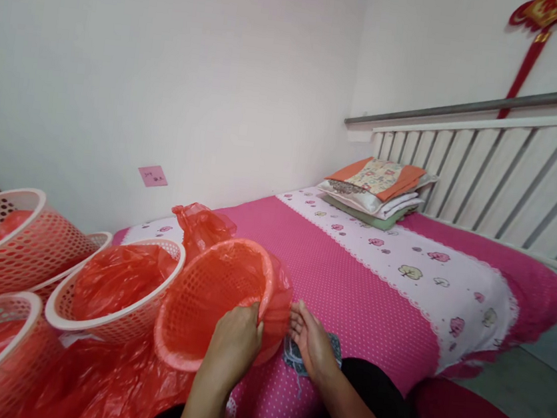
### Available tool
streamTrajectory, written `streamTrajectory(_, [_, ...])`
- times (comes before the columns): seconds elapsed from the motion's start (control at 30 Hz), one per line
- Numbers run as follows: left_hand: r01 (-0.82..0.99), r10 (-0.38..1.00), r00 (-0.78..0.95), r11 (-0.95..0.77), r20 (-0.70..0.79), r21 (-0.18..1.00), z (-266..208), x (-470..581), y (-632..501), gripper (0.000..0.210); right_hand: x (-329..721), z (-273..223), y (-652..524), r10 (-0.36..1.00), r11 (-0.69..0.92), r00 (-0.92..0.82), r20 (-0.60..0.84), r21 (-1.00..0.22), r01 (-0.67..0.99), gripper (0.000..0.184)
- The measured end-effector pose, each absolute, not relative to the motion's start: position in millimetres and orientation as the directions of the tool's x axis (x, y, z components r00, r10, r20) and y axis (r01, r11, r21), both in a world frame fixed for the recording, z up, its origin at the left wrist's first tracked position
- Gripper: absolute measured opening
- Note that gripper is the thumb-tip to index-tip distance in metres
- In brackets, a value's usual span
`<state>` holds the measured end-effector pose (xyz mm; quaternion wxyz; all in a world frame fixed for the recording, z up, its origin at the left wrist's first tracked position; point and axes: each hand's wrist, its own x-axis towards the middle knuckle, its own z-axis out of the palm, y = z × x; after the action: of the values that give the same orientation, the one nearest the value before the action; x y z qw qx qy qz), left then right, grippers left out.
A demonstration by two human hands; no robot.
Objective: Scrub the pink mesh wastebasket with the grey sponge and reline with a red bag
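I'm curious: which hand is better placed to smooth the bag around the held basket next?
Probably the right hand: open beside the red bag, while the left hand grips the basket rim.

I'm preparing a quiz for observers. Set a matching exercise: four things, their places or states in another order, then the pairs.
Things:
1. Left hand
2. Right hand
3. Pink note
4. Pillows

Places or states:
A. Stacked near white slats
B. Open, beside the red liner
C. Gripping the lined basket at its rim
D. Stuck on the wall

Pairs: 1-C, 2-B, 3-D, 4-A
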<state>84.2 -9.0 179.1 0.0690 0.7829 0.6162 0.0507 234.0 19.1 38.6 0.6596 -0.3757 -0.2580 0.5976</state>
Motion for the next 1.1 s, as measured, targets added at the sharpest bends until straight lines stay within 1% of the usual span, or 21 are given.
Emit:
streamTrajectory(0.07, [0.958, 0.970, 0.242, -0.237, -0.007, 0.164, 178.0, 85.2, -8.1, 0.031, 227.9, 43.1, 15.5, 0.998, 0.011, 0.060, -0.030, -0.814, -0.580, 0.037])
streamTrajectory(0.13, [0.955, 0.968, 0.251, -0.247, -0.002, 0.162, 177.2, 86.0, -7.1, 0.030, 223.0, 43.9, 14.3, 1.000, 0.021, 0.015, 0.016, -0.827, -0.562, 0.031])
streamTrajectory(0.17, [0.955, 0.968, 0.251, -0.247, -0.001, 0.165, 177.2, 86.1, -6.8, 0.030, 222.4, 42.3, 14.8, 1.000, 0.022, 0.026, 0.010, -0.835, -0.550, 0.028])
streamTrajectory(0.27, [0.957, 0.972, 0.237, -0.232, -0.007, 0.173, 178.3, 85.0, -6.9, 0.030, 229.2, 33.0, 19.1, 0.988, 0.020, 0.143, -0.062, -0.860, -0.510, 0.021])
streamTrajectory(0.33, [0.960, 0.974, 0.225, -0.220, -0.008, 0.173, 179.3, 83.6, -7.5, 0.030, 236.4, 28.7, 21.2, 0.978, 0.014, 0.186, -0.096, -0.856, -0.517, 0.020])
streamTrajectory(0.43, [0.958, 0.973, 0.230, -0.226, -0.002, 0.175, 179.3, 82.9, -8.2, 0.030, 239.9, 31.6, 20.4, 0.982, -0.013, 0.147, -0.118, -0.821, -0.570, 0.031])
streamTrajectory(0.5, [0.954, 0.970, 0.244, -0.239, -0.003, 0.182, 178.5, 83.6, -8.3, 0.031, 235.9, 36.7, 18.6, 0.991, -0.014, 0.104, -0.090, -0.819, -0.573, 0.033])
streamTrajectory(0.6, [0.947, 0.964, 0.266, -0.261, 0.001, 0.189, 177.1, 84.9, -8.4, 0.031, 229.2, 39.7, 18.6, 0.993, 0.019, 0.110, -0.046, -0.849, -0.528, 0.024])
streamTrajectory(0.73, [0.947, 0.962, 0.271, -0.268, 0.006, 0.175, 176.8, 84.3, -8.9, 0.033, 233.6, 30.6, 24.0, 0.983, 0.006, 0.163, -0.082, -0.879, -0.477, 0.012])
streamTrajectory(0.8, [0.949, 0.964, 0.266, -0.262, 0.000, 0.173, 177.4, 83.6, -9.3, 0.032, 238.5, 23.9, 26.6, 0.983, -0.007, 0.160, -0.091, -0.887, -0.462, 0.011])
streamTrajectory(0.87, [0.949, 0.963, 0.270, -0.265, -0.004, 0.170, 177.8, 83.4, -9.7, 0.030, 241.0, 17.1, 28.3, 0.984, 0.039, 0.176, -0.037, -0.912, -0.408, 0.020])
streamTrajectory(0.93, [0.947, 0.960, 0.280, -0.275, -0.007, 0.167, 177.7, 83.6, -10.1, 0.029, 240.0, 9.9, 29.2, 0.977, 0.122, 0.204, 0.061, -0.946, -0.299, 0.028])
streamTrajectory(1.0, [0.943, 0.956, 0.293, -0.288, -0.005, 0.167, 176.9, 83.5, -10.3, 0.029, 236.9, 2.1, 29.9, 0.965, 0.187, 0.217, 0.147, -0.965, -0.182, 0.025])
streamTrajectory(1.1, [0.927, 0.942, 0.337, -0.333, 0.004, 0.171, 174.5, 81.4, -10.8, 0.030, 234.1, -7.2, 31.2, 0.956, 0.224, 0.208, 0.209, -0.973, -0.050, 0.019])
